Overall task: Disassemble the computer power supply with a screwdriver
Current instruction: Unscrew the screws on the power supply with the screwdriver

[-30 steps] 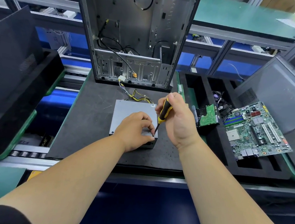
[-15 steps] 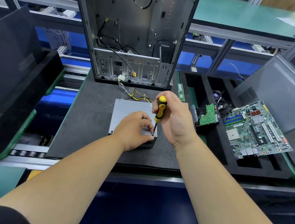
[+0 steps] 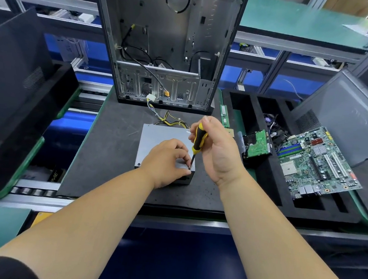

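Observation:
A grey metal power supply [image 3: 156, 137] lies flat on the black mat [image 3: 111, 155], with yellow and black cables [image 3: 171, 120] running out of its far side. My left hand [image 3: 168, 162] rests on the box's near right corner, fingers curled down by the screwdriver tip. My right hand [image 3: 217, 148] grips a yellow-and-black screwdriver [image 3: 197, 140] nearly upright. Its tip sits on a screw at the near right corner of the lid. A second screw [image 3: 138, 164] shows at the near left corner.
An open, emptied computer case [image 3: 170, 45] stands upright behind the power supply. To the right, a black foam tray [image 3: 262, 189] holds a hard drive [image 3: 257, 144] and a motherboard [image 3: 318, 161]. A grey side panel [image 3: 345, 121] leans at the far right, and dark panels [image 3: 14, 71] lie on the left.
My right hand has shifted its grip on the screwdriver handle, which now stands more upright. The tip stays on the same corner screw. My left hand has held still.

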### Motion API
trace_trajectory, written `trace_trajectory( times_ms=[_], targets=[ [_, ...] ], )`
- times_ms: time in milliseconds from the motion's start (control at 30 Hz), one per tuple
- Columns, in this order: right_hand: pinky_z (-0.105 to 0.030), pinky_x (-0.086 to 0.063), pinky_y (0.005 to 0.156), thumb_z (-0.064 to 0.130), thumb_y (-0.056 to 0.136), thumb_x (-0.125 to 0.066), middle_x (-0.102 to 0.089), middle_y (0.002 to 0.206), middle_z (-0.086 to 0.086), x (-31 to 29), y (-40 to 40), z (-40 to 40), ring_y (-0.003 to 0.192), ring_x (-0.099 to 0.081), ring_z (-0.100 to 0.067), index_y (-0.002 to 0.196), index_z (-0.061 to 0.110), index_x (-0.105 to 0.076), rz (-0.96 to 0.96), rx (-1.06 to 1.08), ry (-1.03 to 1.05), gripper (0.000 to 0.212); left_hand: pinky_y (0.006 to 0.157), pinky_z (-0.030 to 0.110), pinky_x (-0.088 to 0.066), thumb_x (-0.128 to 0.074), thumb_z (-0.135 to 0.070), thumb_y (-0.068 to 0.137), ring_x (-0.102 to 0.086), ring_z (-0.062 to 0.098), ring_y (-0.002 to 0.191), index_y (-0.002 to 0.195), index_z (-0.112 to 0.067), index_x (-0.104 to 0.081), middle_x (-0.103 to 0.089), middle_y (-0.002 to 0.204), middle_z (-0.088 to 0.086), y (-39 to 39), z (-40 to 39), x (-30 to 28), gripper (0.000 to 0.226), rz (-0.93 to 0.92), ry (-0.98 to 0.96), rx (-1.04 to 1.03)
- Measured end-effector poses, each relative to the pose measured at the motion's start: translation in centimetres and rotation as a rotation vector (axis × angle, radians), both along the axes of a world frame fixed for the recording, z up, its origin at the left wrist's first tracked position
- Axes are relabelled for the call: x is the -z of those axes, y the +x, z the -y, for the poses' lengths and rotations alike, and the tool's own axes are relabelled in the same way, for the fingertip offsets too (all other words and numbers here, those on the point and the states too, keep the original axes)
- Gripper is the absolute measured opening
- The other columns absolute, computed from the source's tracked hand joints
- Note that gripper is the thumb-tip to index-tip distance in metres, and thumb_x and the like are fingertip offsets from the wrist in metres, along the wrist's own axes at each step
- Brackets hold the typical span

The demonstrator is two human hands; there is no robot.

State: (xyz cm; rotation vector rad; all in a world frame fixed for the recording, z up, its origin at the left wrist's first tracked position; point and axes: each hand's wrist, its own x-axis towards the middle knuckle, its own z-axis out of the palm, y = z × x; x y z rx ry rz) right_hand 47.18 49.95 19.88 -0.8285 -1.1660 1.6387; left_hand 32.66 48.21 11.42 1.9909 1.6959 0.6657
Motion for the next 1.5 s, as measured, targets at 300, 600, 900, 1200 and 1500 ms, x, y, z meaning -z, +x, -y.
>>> trace_trajectory(
  times_ms=[300, 600, 900, 1200, 1500],
  targets=[
    [-0.026, -0.04, 0.065, 0.03, 0.107, -0.035, -0.053, 0.065, -0.003, 0.4, -0.1, -0.5, 0.064, -0.049, -0.015, 0.087, 0.008, -0.061, -0.037, 0.056, -0.012, 0.04, 0.099, 0.033, -0.042, -0.081, -0.036, 0.076, -0.045, 0.007, 0.111, 0.072, -0.043, -0.059, -0.05, 0.11, -0.019, 0.0, 0.2, -0.4, 0.024, 0.018, -0.015, -0.002],
    [-0.027, -0.033, 0.06, 0.044, 0.099, -0.039, -0.043, 0.059, -0.001, 0.4, -0.5, -0.9, 0.058, -0.037, -0.015, 0.081, 0.014, -0.048, -0.064, -0.04, -0.017, 0.036, 0.097, 0.033, -0.043, -0.082, -0.035, 0.076, -0.046, 0.008, 0.109, 0.071, -0.045, -0.056, -0.051, 0.109, -0.018, 0.2, 0.2, -0.5, 0.028, 0.012, -0.008, 0.003],
    [-0.03, -0.041, 0.069, 0.032, 0.086, -0.056, -0.06, 0.075, 0.002, 0.1, 0.8, -0.6, 0.081, -0.054, -0.02, 0.075, 0.015, -0.057, 0.053, 0.041, 0.008, 0.02, 0.098, 0.032, -0.043, -0.081, -0.037, 0.076, -0.045, 0.006, 0.109, 0.068, -0.048, -0.053, -0.049, 0.11, -0.02, 0.1, 0.3, -0.6, 0.03, -0.003, -0.016, 0.007],
    [-0.031, -0.044, 0.075, 0.036, 0.096, -0.049, -0.066, 0.073, 0.001, -0.2, 0.2, -1.0, 0.074, -0.059, -0.014, 0.074, 0.019, -0.074, 0.121, 0.032, 0.031, 0.037, 0.096, 0.03, -0.042, -0.081, -0.037, 0.076, -0.044, 0.006, 0.107, 0.071, -0.045, -0.056, -0.049, 0.108, -0.02, 0.1, 0.3, -0.5, 0.027, 0.003, -0.006, -0.001],
    [-0.027, -0.032, 0.059, 0.048, 0.105, -0.029, -0.043, 0.056, 0.002, 0.6, -0.6, -0.8, 0.055, -0.038, -0.013, 0.081, 0.013, -0.051, -0.066, -0.006, -0.035, 0.048, 0.098, 0.031, -0.041, -0.081, -0.037, 0.077, -0.045, 0.007, 0.111, 0.074, -0.043, -0.059, -0.05, 0.112, -0.018, 0.2, 0.3, -0.5, 0.023, 0.008, -0.014, -0.003]
  ],
)
